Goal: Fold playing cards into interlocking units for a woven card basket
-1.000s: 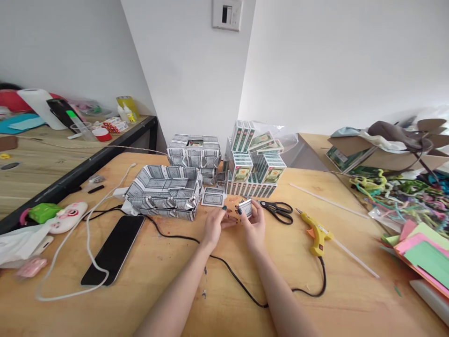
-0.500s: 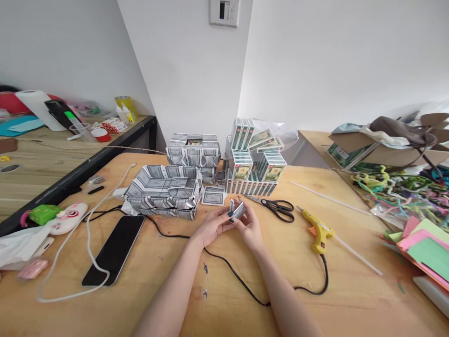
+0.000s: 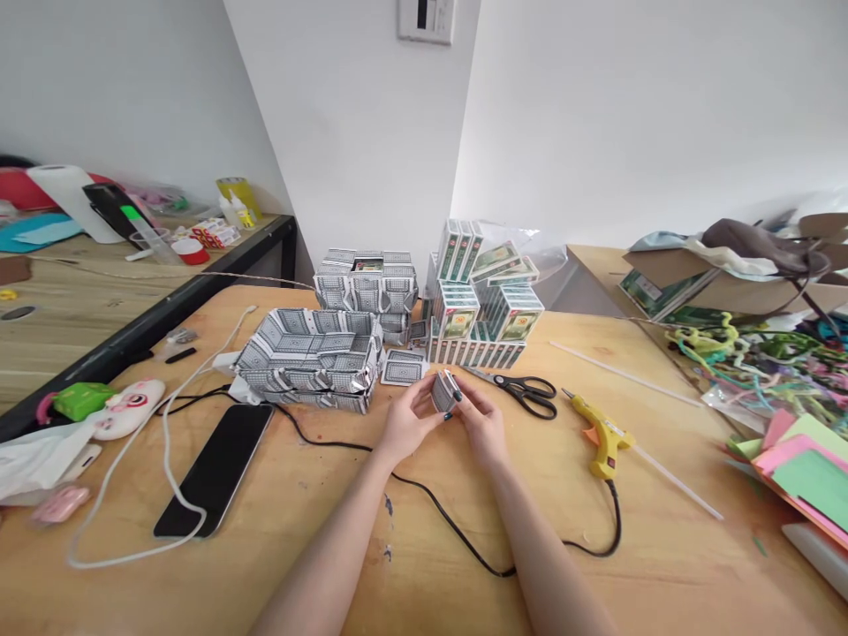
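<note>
A folded playing card (image 3: 442,394) with a grey patterned back is held between my two hands above the table. My left hand (image 3: 405,422) grips its left side, and my right hand (image 3: 482,422) pinches the right edge. Just behind them a flat stack of playing cards (image 3: 403,367) lies on the wood. To the left stands an open box built of folded cards (image 3: 308,362), with a closed card-built block (image 3: 366,283) behind it. Black-handled scissors (image 3: 526,394) rest right of my right hand.
Boxed card decks (image 3: 477,344) are piled at the back. On the right lie a yellow glue gun (image 3: 601,433), glue sticks (image 3: 623,374) and coloured paper (image 3: 808,468). A phone (image 3: 215,468) and white cable (image 3: 169,450) are on the left. A black cord (image 3: 443,512) passes under my forearms.
The card has turned more upright in my hands, its patterned back now facing me. My fingers have shifted their hold, and both hands rose slightly.
</note>
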A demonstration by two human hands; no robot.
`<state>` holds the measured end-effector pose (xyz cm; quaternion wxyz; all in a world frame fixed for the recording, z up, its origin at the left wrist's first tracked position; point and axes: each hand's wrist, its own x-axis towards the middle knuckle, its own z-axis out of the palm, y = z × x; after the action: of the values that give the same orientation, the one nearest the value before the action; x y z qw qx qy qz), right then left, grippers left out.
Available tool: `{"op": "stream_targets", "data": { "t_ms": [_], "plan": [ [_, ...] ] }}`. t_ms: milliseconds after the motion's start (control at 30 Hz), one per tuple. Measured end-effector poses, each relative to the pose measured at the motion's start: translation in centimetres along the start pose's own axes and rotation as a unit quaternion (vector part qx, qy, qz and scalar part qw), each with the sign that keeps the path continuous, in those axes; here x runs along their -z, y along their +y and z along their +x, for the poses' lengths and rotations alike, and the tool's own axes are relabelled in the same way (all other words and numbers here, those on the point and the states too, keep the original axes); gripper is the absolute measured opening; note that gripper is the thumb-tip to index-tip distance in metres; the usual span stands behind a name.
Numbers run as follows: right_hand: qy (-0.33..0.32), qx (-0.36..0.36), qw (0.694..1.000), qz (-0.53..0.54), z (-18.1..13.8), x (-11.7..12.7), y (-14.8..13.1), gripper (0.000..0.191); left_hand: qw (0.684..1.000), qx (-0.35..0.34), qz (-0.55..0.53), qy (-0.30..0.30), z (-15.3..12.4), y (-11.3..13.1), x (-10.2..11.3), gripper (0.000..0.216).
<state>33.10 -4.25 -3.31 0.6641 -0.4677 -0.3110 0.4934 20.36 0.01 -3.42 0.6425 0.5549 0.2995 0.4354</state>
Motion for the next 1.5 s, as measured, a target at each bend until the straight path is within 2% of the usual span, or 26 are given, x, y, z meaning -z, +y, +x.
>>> {"op": "stream_targets", "data": {
  "t_ms": [133,267,500,600,733,833,1300,1500],
  "plan": [
    [0.020,-0.022,1.000,0.003,0.0,-0.1,0.1,0.038,0.993,-0.056,0.102,0.030,-0.2,-0.5,0.0,0.060],
    [0.025,-0.027,0.997,-0.072,0.0,-0.1,-0.1,0.034,0.981,-0.091,0.171,0.025,-0.3,-0.5,0.1,0.058],
    [-0.005,-0.017,0.993,-0.114,-0.3,-0.5,-0.5,0.035,0.955,-0.133,0.262,0.045,-0.3,-0.7,0.0,0.057],
    [0.004,-0.030,0.995,-0.094,-0.2,-0.6,-0.5,0.031,0.952,-0.142,0.268,0.049,-0.3,-0.7,-0.1,0.057],
    [0.005,-0.095,0.995,0.025,0.1,-0.1,-0.2,0.025,0.951,-0.153,0.266,0.046,-0.3,-0.6,0.0,0.056],
    [0.001,-0.129,0.989,0.072,0.3,0.3,-0.1,0.020,0.946,-0.166,0.276,0.038,-0.3,-0.5,0.0,0.057],
    [0.021,-0.137,0.987,0.077,0.4,0.5,0.2,0.013,0.937,-0.163,0.307,0.028,-0.5,-0.6,0.1,0.059],
    [0.047,-0.093,0.994,0.035,0.1,0.0,0.3,0.017,0.936,-0.154,0.315,0.035,-0.5,-0.7,0.2,0.059]
  ]
}}
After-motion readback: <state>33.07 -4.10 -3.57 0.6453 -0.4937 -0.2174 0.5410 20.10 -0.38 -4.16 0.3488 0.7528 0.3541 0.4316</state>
